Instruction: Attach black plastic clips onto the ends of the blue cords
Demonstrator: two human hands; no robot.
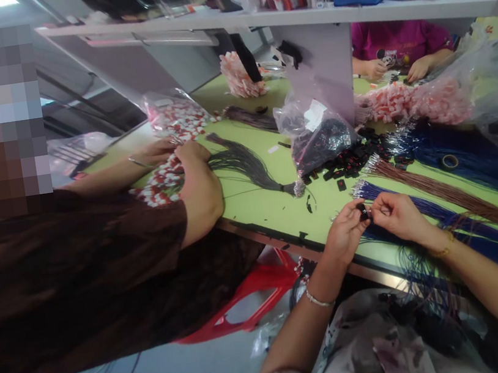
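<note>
The left hand (347,231) is pinching a small black plastic block (363,212) near the front edge of the light green flat surface (251,201). The right hand (399,215) is curling its fingers right beside it (I cannot tell if that grip is closing on a thin wire). Open green room is lying left of the hands, up to a bundle of thin dark grey wires (250,164). On the right, long brown wires (444,190) and dark blue wires (469,143) are filling the space. A pile of little black plastic pieces (347,160) is sitting just past the hands. A white paper label (315,115) is showing on a clear plastic bag (296,96), too blurry to read. Letters on a bright pink shirt (395,36) are looking too small to read. Fingers are hiding part of the block, and the view is cutting off the wires at the right.
</note>
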